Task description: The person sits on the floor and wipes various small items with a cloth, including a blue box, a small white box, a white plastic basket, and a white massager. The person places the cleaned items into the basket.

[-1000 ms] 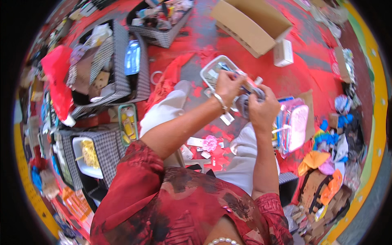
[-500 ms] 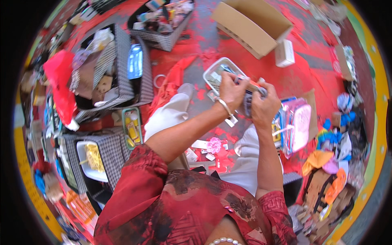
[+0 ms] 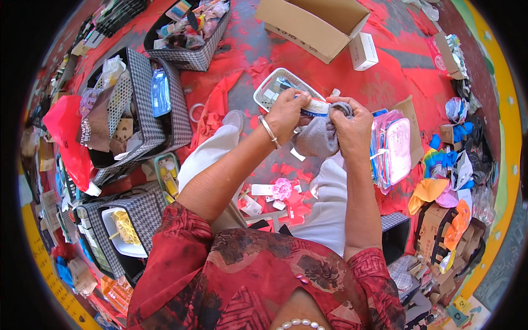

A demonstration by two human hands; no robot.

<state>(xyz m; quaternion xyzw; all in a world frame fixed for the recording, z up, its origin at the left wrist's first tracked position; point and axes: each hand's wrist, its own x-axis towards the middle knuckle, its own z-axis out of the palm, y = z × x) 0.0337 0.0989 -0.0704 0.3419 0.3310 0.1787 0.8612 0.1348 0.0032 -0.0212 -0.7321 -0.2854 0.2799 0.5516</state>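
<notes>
I have the left hand (image 3: 285, 114) pinching a white-and-blue packet (image 3: 314, 107) in its fingers, and the right hand's (image 3: 355, 126) fingers closed on a bunched grey cloth (image 3: 319, 140), both held up just beside each other. A white basket (image 3: 257, 100) sits behind my left hand, partly hidden by it. Stacked pouches (image 3: 399, 146) crowd my right side; a cardboard box (image 3: 308, 36) and white carton (image 3: 364, 52) stand farther ahead. Checkered bins (image 3: 144, 93) hem me in at left, and a pink flower (image 3: 281, 188) lies nearer the torso.

lettering (image 3: 86, 128) on brown sheet (image 3: 100, 122), cardboard box (image 3: 305, 34)
</notes>
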